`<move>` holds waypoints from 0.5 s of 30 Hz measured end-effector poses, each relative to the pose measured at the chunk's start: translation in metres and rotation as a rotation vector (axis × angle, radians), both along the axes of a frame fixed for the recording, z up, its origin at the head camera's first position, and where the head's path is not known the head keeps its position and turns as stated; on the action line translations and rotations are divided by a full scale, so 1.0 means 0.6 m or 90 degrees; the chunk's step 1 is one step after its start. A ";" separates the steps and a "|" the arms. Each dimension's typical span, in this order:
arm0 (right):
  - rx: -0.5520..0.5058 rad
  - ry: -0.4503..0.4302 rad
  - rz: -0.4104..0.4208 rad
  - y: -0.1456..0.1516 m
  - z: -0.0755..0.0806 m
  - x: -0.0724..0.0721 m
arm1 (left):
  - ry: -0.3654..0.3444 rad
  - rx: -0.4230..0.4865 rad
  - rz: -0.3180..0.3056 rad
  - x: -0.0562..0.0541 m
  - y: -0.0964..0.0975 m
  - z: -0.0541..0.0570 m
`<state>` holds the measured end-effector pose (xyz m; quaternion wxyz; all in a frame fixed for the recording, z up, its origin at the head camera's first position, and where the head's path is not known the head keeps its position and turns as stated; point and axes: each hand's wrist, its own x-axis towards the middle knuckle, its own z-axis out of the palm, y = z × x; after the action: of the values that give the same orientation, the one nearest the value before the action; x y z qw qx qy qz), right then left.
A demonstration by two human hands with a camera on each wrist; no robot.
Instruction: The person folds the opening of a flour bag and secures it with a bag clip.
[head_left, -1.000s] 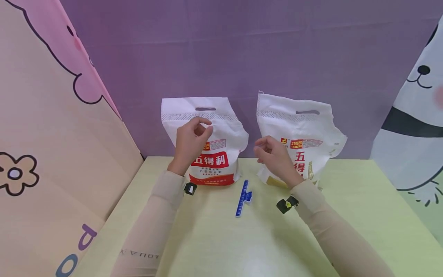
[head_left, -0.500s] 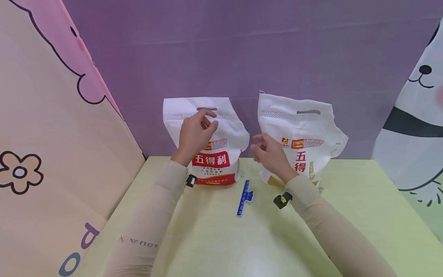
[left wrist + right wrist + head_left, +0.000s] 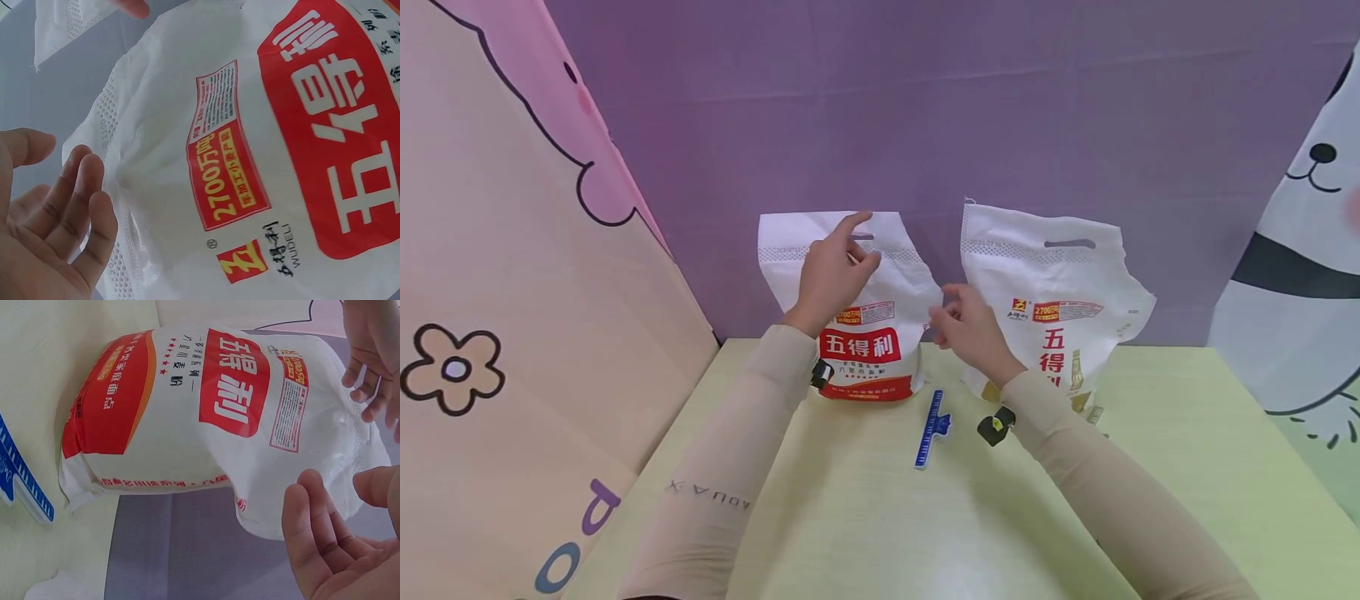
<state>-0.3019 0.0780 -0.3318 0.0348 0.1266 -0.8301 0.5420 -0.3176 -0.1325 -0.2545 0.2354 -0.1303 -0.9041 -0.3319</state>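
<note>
A white flour bag (image 3: 880,287) with red printing stands at the back of the table, its top with the slot handle upright. In front of its upper part is my left hand (image 3: 835,271), fingers loosely bent, forefinger reaching to the handle slot; the left wrist view shows the fingertips close by the dotted seam. My right hand (image 3: 970,329) is beside the bag's right edge, fingers relaxed and thumb apart in the right wrist view, nothing between them. Below, between the hands, a blue and white bag clip (image 3: 931,429) lies on the table.
A second white flour bag (image 3: 1045,279) with gold and red print stands to the right, partly behind my right arm. The pale table (image 3: 880,517) reaches to a purple backdrop (image 3: 925,108). Patterned side panels (image 3: 542,333) flank it.
My left hand has risen and moved right to the handle slot of the red-printed bag. The right hand has shifted left toward that bag's edge. Bags and clip stay put.
</note>
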 end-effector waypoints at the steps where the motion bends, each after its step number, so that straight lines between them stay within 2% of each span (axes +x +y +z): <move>1: -0.005 -0.005 0.003 -0.002 0.000 -0.001 | -0.004 -0.001 -0.002 -0.003 0.000 0.001; 8: -0.059 -0.060 0.005 -0.018 -0.003 -0.015 | -0.060 -0.014 0.001 -0.018 0.002 0.015; 15: -0.117 -0.127 -0.005 -0.029 -0.008 -0.028 | -0.101 0.018 -0.029 -0.030 0.006 0.022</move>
<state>-0.3185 0.0606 -0.3366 -0.0343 0.0655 -0.7765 0.6258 -0.3356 -0.1290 -0.2410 0.1571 -0.1207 -0.9119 -0.3595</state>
